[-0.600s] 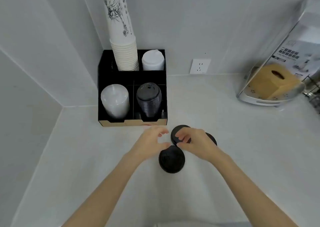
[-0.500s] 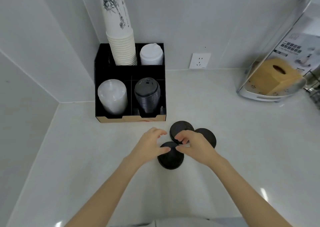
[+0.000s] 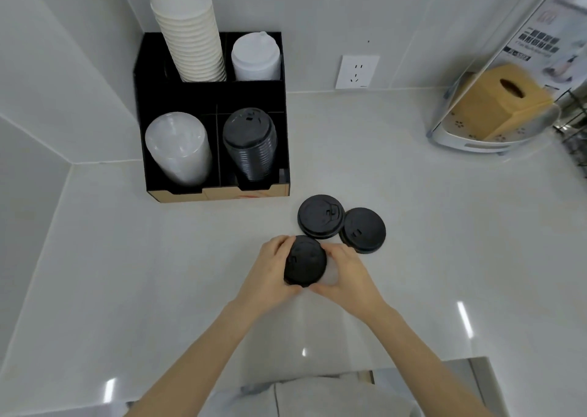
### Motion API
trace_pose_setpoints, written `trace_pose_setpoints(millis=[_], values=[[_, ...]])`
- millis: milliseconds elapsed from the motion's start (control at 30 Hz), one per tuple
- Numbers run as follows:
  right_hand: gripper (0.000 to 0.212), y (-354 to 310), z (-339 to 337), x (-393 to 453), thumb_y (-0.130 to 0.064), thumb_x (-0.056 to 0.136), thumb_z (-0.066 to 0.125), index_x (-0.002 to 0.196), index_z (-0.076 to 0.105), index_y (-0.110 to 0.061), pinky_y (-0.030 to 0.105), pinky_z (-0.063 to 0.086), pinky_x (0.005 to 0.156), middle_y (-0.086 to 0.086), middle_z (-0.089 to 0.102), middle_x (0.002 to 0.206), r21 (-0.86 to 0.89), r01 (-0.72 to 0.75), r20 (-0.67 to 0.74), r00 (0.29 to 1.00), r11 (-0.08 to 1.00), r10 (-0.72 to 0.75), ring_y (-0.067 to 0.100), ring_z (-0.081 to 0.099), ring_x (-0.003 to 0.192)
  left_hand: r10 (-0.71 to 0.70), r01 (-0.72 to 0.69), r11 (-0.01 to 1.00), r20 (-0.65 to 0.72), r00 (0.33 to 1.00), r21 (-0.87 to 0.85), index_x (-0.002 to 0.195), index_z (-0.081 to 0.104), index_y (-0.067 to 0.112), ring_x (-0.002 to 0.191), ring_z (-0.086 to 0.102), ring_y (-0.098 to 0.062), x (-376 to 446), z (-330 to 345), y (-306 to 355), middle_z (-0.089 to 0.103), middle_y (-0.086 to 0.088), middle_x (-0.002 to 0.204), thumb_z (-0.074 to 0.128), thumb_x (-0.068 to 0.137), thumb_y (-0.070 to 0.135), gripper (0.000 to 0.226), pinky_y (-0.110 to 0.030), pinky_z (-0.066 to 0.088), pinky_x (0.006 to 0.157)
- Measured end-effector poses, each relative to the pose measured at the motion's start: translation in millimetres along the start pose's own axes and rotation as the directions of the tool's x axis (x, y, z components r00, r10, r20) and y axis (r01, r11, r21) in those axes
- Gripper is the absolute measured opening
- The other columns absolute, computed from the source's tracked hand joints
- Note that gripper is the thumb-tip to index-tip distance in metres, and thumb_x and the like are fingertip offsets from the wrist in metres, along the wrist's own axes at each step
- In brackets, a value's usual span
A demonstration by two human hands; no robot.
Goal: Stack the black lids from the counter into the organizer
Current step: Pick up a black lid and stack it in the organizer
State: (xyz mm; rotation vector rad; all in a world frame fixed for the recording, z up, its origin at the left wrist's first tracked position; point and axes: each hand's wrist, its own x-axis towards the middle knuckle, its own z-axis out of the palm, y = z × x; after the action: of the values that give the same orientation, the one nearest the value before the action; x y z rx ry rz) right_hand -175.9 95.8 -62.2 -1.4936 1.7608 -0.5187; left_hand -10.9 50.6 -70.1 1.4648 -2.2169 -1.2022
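Observation:
Three black lids are on the white counter in front of the organizer. I hold the nearest black lid [image 3: 305,261] between both hands, tilted slightly; my left hand [image 3: 272,270] grips its left rim and my right hand [image 3: 346,273] its right rim. Two more black lids lie flat just beyond: one [image 3: 320,216] at the back, the other [image 3: 362,230] to its right, touching it. The black organizer [image 3: 209,97] stands in the corner; its front right compartment holds a stack of black lids [image 3: 249,143].
The organizer also holds clear lids [image 3: 178,146] front left, a tall stack of paper cups [image 3: 193,32] back left and white lids [image 3: 256,58] back right. A wall socket [image 3: 357,71] sits behind. A tissue box [image 3: 502,99] rests in a tray at the right.
Both hands have pulled back from the far lids and closed on the nearest lid, lifting it off the counter toward me. The view has tilted downward.

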Motion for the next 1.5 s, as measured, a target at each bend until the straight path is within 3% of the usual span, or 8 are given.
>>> trace_pose_setpoints(millis=[167, 300, 533, 700, 867, 1000, 1167, 1500], values=[[0.07, 1, 6, 1, -0.022, 0.062, 0.077, 0.124, 0.047, -0.017, 0.016, 0.026, 0.093, 0.004, 0.05, 0.12, -0.011, 0.027, -0.032, 0.999, 1.0, -0.028, 0.017, 0.04, 0.112, -0.019, 0.018, 0.999, -0.039, 0.999, -0.026, 0.133, 0.03, 0.01, 0.127, 0.032, -0.021, 0, 2, -3, 0.037, -0.008, 0.137, 0.077, 0.062, 0.022, 0.086, -0.011, 0.018, 0.099], [0.069, 1, 6, 4, -0.023, 0.06, 0.078, 0.123, 0.048, -0.019, 0.016, 0.027, 0.091, 0.001, 0.049, 0.117, 0.015, 0.007, -0.032, 0.999, 1.0, -0.007, 0.013, 0.039, 0.108, -0.027, 0.026, 0.999, -0.037, 0.999, -0.039, 0.13, 0.035, 0.013, 0.123, 0.035, -0.02, 2, 1, -5, 0.041, -0.006, 0.132, 0.078, 0.057, 0.022, 0.086, -0.017, 0.025, 0.098], [0.069, -11, 4, 1, -0.022, 0.061, 0.078, 0.123, 0.048, -0.023, 0.015, 0.033, 0.09, -0.008, 0.045, 0.114, 0.115, 0.035, -0.032, 0.999, 0.993, -0.031, 0.007, 0.045, 0.104, -0.014, 0.012, 0.998, -0.031, 0.999, -0.065, 0.126, 0.042, 0.019, 0.118, 0.039, -0.016, -1, -18, -3, 0.045, -0.001, 0.124, 0.081, 0.051, 0.021, 0.085, -0.017, 0.029, 0.096], [0.068, -30, -4, 7, -0.023, 0.063, 0.078, 0.124, 0.048, -0.022, 0.009, 0.032, 0.085, -0.009, 0.044, 0.115, 0.133, 0.097, -0.047, 0.995, 0.986, -0.091, 0.007, 0.046, 0.104, 0.012, -0.022, 0.994, -0.095, 0.995, -0.106, 0.125, 0.044, 0.018, 0.117, 0.041, -0.015, -7, -45, 3, 0.044, 0.003, 0.12, 0.084, 0.052, 0.022, 0.084, -0.019, 0.031, 0.099], [0.067, -58, -18, 26, -0.024, 0.063, 0.078, 0.123, 0.049, -0.026, 0.003, 0.035, 0.083, -0.011, 0.046, 0.112, 0.129, 0.19, -0.078, 0.98, 0.973, -0.181, -0.006, 0.047, 0.098, 0.062, -0.079, 0.993, -0.188, 0.98, -0.085, 0.125, 0.045, 0.016, 0.119, 0.042, -0.015, -2, -78, 15, 0.046, 0.001, 0.123, 0.083, 0.054, 0.021, 0.081, -0.023, 0.033, 0.102], [0.068, -80, -31, 46, -0.028, 0.063, 0.078, 0.124, 0.047, -0.03, 0.003, 0.034, 0.081, -0.012, 0.045, 0.112, 0.116, 0.24, -0.091, 0.969, 0.964, -0.231, -0.002, 0.048, 0.1, 0.07, -0.084, 0.995, -0.25, 0.966, -0.045, 0.13, 0.039, 0.014, 0.121, 0.038, -0.011, 9, -105, 21, 0.042, 0.002, 0.128, 0.082, 0.057, 0.024, 0.085, -0.011, 0.024, 0.098], [0.07, -106, -47, 74, -0.029, 0.065, 0.077, 0.127, 0.045, -0.027, 0.008, 0.032, 0.082, -0.013, 0.043, 0.115, 0.055, 0.31, -0.131, 0.945, 0.949, -0.301, 0.004, 0.045, 0.104, 0.111, -0.109, 0.994, -0.334, 0.936, 0.026, 0.13, 0.039, 0.011, 0.122, 0.04, -0.014, 27, -138, 29, 0.045, -0.003, 0.132, 0.082, 0.057, 0.029, 0.086, -0.02, 0.028, 0.101], [0.068, -146, -68, 130, -0.027, 0.067, 0.076, 0.128, 0.046, -0.019, 0.022, 0.035, 0.091, -0.002, 0.051, 0.125, 0.018, 0.37, -0.171, 0.917, 0.929, -0.361, 0.013, 0.047, 0.112, 0.091, -0.122, 0.992, -0.431, 0.898, -0.044, 0.129, 0.04, 0.011, 0.118, 0.045, -0.016, 71, -179, 22, 0.045, -0.006, 0.13, 0.082, 0.058, 0.031, 0.085, -0.031, 0.039, 0.102]])
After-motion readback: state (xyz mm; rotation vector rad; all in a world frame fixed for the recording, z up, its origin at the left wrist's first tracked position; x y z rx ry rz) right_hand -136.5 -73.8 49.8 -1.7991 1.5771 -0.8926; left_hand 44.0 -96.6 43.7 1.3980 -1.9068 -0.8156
